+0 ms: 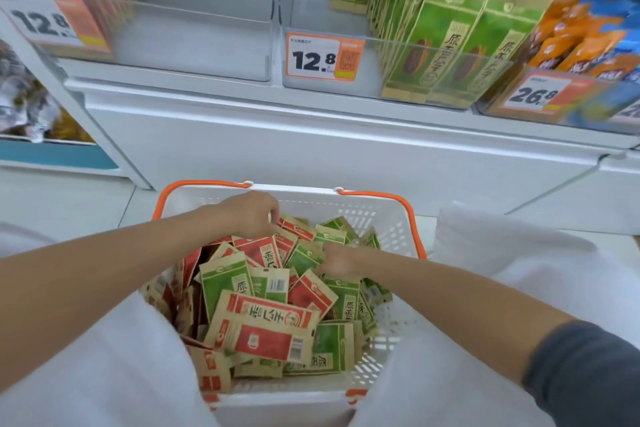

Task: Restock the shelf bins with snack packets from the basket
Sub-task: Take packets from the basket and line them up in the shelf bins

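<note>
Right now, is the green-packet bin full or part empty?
Part empty. Green packets fill only the right of the bin; behind the 12.8 tag it is bare.

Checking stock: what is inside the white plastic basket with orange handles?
A heap of red and green paper snack packets, left hand and right hand among them. Lower packets and most of the basket floor are covered.
</note>
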